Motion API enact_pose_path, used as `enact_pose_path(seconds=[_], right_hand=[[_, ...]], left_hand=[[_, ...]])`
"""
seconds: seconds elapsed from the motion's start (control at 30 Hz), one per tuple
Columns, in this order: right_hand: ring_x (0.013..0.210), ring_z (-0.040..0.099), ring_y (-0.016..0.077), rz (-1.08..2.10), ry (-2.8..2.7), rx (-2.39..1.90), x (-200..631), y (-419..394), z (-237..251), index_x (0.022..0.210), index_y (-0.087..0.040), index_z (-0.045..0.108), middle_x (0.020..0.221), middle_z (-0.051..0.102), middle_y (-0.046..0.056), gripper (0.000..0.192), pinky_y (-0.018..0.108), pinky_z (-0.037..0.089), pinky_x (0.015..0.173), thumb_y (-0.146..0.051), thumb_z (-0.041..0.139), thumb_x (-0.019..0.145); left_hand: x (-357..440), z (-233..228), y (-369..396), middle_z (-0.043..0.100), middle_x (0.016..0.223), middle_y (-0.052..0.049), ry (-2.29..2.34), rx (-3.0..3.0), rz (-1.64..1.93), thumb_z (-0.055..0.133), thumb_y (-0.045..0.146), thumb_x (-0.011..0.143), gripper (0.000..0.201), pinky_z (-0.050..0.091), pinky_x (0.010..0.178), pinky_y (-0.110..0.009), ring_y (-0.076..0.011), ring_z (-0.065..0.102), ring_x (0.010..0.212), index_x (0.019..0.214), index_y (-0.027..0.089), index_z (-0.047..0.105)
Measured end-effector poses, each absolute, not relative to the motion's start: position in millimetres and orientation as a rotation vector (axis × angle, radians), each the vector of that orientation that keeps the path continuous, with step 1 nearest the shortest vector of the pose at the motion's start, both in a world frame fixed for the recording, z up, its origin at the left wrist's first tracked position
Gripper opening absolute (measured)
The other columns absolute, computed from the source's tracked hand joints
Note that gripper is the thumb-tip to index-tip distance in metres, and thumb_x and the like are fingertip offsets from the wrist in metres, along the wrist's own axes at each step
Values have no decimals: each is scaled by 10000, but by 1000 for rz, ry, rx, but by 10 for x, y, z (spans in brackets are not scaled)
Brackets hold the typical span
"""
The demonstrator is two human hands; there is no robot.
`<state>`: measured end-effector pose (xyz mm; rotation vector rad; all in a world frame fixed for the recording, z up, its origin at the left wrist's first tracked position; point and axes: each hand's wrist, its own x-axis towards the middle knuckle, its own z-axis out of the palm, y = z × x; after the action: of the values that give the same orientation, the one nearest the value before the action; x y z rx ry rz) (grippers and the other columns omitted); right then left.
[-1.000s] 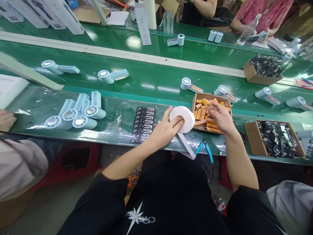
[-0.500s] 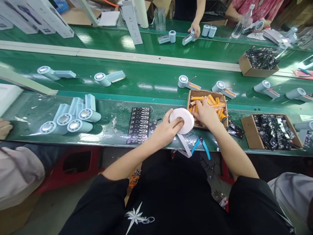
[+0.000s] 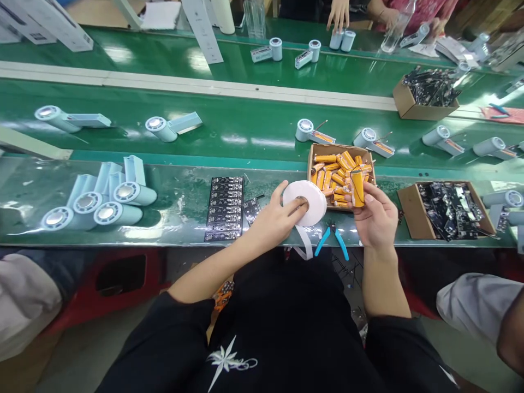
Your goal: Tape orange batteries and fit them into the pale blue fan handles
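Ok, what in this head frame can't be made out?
- Hole of the white tape roll: covered by the left hand and its fingers.
- Lower end of the orange cell: hidden in the right hand.
- Print on the black board panel: too small to read.
- Contents of the far cardboard box: a dark tangle, too small.

The right hand (image 3: 374,215), which was down among the batteries in the cardboard box (image 3: 313,150) half a second ago, has lifted clear toward the person and now grips one orange battery (image 3: 358,185) upright between thumb and fingers. Across the far belt, a co-worker's hand (image 3: 338,13) has shifted onto two standing cylinders (image 3: 343,40).
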<state>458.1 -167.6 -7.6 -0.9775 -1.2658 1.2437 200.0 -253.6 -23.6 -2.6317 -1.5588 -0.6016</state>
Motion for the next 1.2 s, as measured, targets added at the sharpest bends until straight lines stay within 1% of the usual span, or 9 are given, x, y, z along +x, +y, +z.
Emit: enact_pose_path(seconds=[0.13, 0.3, 0.43, 0.57, 0.73, 0.8, 0.87, 1.03, 1.2], right_hand=[[896, 839, 294, 1258, -1237, -949, 4392, -1797, -109, 1164, -261, 793, 1095, 845, 67, 537, 497, 736, 909, -587, 963, 773], [1117, 811, 354, 899, -1480, -1139, 4370, -1889, -171, 1253, -258, 820, 1212, 832, 75, 457, 566, 651, 1110, -535, 868, 893], [1125, 806, 373, 753, -1605, -1222, 4384, -2047, -295, 1250, -283, 834, 1220, 831, 70, 428, 573, 646, 1114, -516, 873, 894], [1047, 828, 341, 993, -1543, -1171, 4340, -2094, -367, 1238, -270, 829, 1175, 841, 72, 509, 544, 686, 1057, -535, 946, 819], [1150, 800, 325, 1439, -1478, -1015, 4477, -1748, -164, 1255, -242, 805, 1246, 820, 82, 638, 543, 681, 1071, -473, 1037, 707], [1123, 805, 329, 1483, -1497, -1011, 4532, -1607, -70, 1184, -237, 813, 1192, 831, 76, 612, 553, 685, 1059, -423, 1067, 659], [1109, 805, 329, 1395, -1431, -977, 4493, -1562, -51, 1150, -250, 792, 1166, 828, 70, 609, 552, 691, 1041, -407, 1078, 637], [1259, 750, 293, 979, -1106, -895, 4083, -1808, -317, 1377, -348, 598, 1350, 738, 82, 533, 527, 659, 1082, -568, 809, 940], [1184, 755, 355, 867, -1275, -1037, 4470, -1687, -208, 1370, -358, 574, 1254, 719, 101, 556, 619, 666, 1016, -649, 751, 931]], left_hand=[[2009, -218, -2558, 699, 1437, -172, -1530, -2606, -608, 564, -46, 941, 494, 562, 1173, -743, -503, 432, 1563, 1393, 131, 654], [1984, -183, -2603, 706, 1430, -154, -1590, -2560, -593, 567, -47, 944, 516, 568, 1168, -743, -488, 438, 1566, 1409, 162, 650], [1974, -118, -2594, 715, 1406, -166, -1579, -2516, -536, 534, -34, 975, 475, 538, 1202, -743, -452, 522, 1514, 1401, 140, 649], [1976, -46, -2543, 716, 1392, -156, -1576, -2550, -509, 574, 30, 1001, 449, 457, 1271, -754, -436, 535, 1516, 1423, 162, 650], [2009, 103, -2461, 707, 1380, -135, -1559, -2563, -533, 589, 47, 1012, 486, 485, 1302, -634, -399, 465, 1577, 1480, 175, 621], [2051, 169, -2412, 700, 1376, -126, -1583, -2549, -528, 535, 49, 1038, 472, 498, 1299, -603, -397, 429, 1602, 1486, 173, 613], [2135, 203, -2364, 691, 1379, -129, -1622, -2531, -557, 486, 92, 1073, 446, 456, 1320, -642, -412, 404, 1617, 1498, 167, 599], [2498, 6, -2440, 706, 1288, -171, -1733, -2382, -792, 558, 354, 1107, 395, 299, 1321, -820, -509, 387, 1603, 1423, 135, 648], [2600, -187, -2838, 741, 1125, -163, -1666, -2493, -864, 697, 360, 1033, 352, 442, 1247, -788, -506, 525, 1504, 1286, 118, 739]])
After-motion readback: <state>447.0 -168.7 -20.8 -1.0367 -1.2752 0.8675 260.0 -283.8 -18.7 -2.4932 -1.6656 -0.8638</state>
